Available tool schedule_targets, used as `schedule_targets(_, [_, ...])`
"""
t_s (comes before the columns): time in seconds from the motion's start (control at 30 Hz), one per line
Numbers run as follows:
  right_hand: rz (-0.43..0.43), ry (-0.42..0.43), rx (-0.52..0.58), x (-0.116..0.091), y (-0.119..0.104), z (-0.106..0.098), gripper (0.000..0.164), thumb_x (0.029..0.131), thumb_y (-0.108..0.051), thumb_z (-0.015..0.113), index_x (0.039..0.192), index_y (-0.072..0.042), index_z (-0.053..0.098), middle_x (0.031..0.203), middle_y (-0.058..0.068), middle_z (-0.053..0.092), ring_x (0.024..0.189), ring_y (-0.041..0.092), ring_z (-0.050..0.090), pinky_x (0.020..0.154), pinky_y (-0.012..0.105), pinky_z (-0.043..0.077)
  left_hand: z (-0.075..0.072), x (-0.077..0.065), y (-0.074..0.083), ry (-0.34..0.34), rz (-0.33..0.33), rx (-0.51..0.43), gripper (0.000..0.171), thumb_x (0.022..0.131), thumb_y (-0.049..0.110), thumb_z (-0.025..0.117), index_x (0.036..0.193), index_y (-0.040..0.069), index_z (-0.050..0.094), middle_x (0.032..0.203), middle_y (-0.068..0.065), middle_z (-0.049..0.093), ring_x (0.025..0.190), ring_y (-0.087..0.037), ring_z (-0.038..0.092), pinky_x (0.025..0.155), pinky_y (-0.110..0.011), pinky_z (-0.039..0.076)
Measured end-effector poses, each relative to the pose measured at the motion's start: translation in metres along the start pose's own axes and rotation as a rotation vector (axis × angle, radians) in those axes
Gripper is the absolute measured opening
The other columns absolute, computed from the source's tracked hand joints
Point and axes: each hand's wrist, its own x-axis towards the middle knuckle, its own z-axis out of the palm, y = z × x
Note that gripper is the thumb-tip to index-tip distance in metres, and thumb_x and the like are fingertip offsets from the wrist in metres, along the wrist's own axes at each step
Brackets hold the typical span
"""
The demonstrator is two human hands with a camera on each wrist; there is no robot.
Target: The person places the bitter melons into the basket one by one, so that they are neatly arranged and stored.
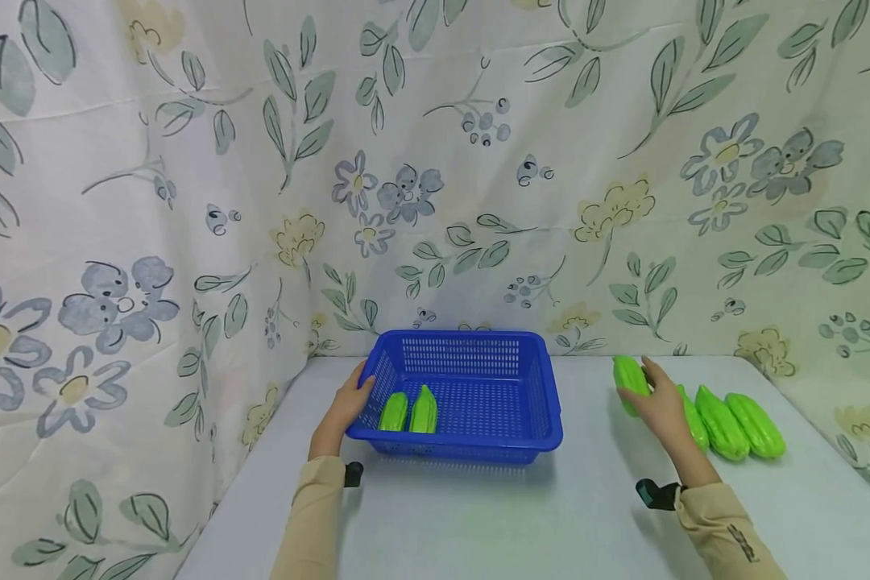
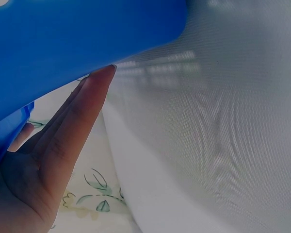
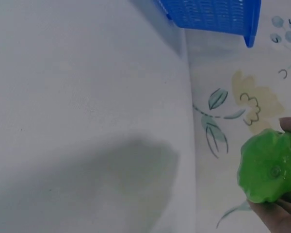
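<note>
My left hand [image 1: 347, 396] grips the left rim of a blue plastic basket [image 1: 457, 439], its thumb over the edge. The left wrist view shows the fingers [image 2: 75, 131] against the basket's outside [image 2: 87, 43]. Two bright green, ribbed bitter melons [image 1: 393, 412] lie in the basket's left part. Off to the basket's right, my right hand [image 1: 660, 400] holds another bitter melon [image 1: 629, 377] above the table. Its lobed end [image 3: 269, 167] faces the right wrist camera, with the hand partly cut off by the frame. Under that arm and beside it lie three more bitter melons [image 1: 725, 427].
A white table [image 1: 464, 524] carries the basket and the bitter melons. Behind and on the left hangs a floral curtain [image 1: 457, 185], close to the basket's back. Dark straps [image 1: 658, 495] circle both wrists.
</note>
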Motion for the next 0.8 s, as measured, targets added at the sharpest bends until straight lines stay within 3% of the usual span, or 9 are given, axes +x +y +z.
schedule_targets(0.6, [-0.063,0.058,0.058,0.007,-0.045,0.005,0.079,0.093,-0.011,0.065,0.154,0.003,0.016,0.152,0.035,0.029,0.137,0.055,0.032,0.106,0.061,0.038,0.000,0.001,0.000,0.004,0.003,-0.005,0.059,0.106,0.033,0.035,0.157,0.010,0.016,0.158,-0.027,0.025,0.143,-0.052,0.025,0.113,-0.067,0.026])
schedule_targets(0.8, [-0.103,0.063,0.097,0.010,-0.061,0.007,0.079,0.092,-0.008,0.065,0.153,0.004,0.017,0.153,0.035,0.028,0.139,0.054,0.030,0.108,0.060,0.036,0.000,0.002,0.000,0.002,-0.002,-0.007,0.059,0.106,0.034,0.034,0.157,0.012,0.015,0.158,-0.027,0.024,0.143,-0.052,0.025,0.113,-0.067,0.026])
